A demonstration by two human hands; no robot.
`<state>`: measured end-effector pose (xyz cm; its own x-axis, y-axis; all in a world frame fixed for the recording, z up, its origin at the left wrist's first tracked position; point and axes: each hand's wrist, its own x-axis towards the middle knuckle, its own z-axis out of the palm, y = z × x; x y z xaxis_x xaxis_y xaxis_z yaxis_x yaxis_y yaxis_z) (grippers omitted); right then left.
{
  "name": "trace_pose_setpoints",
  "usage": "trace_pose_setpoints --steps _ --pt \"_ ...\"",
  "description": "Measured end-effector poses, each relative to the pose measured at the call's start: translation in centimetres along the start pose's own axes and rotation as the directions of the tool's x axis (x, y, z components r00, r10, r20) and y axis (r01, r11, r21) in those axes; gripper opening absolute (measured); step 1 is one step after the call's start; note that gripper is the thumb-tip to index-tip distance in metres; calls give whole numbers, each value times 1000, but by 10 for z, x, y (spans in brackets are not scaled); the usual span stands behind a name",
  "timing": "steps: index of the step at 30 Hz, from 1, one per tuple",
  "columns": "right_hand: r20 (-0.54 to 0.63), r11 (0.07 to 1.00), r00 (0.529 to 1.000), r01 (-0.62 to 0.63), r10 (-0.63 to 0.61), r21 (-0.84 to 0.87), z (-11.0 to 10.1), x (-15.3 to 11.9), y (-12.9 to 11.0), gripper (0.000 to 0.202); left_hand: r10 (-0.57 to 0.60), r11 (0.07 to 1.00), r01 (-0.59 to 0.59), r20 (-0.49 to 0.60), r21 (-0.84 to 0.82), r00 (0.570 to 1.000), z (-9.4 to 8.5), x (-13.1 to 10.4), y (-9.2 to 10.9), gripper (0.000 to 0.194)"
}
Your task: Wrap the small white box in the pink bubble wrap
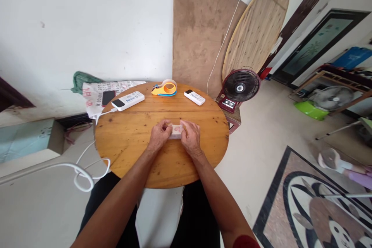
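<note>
Small card pack (176,130) held over the round table (130,139).
It's pinched at both ends, left hand (159,135) and right hand (190,136) closed on it.

A round wooden bench (130,143) stands by a white wall. At its far edge lies an orange and blue tape holder (164,88). A white remote (194,97) lies to the right of it. A white power bank (128,100) lies to the left, with a white cable (84,170) hanging off the bench. A printed bag (93,97) with a dark phone (108,97) on it sits at the left edge. A red fan (240,86) stands just beside the bench.
</note>
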<state>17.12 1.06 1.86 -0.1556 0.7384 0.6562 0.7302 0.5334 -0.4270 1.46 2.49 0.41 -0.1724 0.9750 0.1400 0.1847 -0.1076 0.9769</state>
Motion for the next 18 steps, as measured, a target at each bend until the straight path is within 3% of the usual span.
trace_pose_setpoints --steps 9,18 --pt "27 1000 1000 -3 3 7 -1 0 -2 36 -23 999 21 -66 -34 998 1 3 -8 40" --pt "26 999 999 31 -32 38 2 1 1 30 -12 1000 13 -64 17 998 0 2 0 38"
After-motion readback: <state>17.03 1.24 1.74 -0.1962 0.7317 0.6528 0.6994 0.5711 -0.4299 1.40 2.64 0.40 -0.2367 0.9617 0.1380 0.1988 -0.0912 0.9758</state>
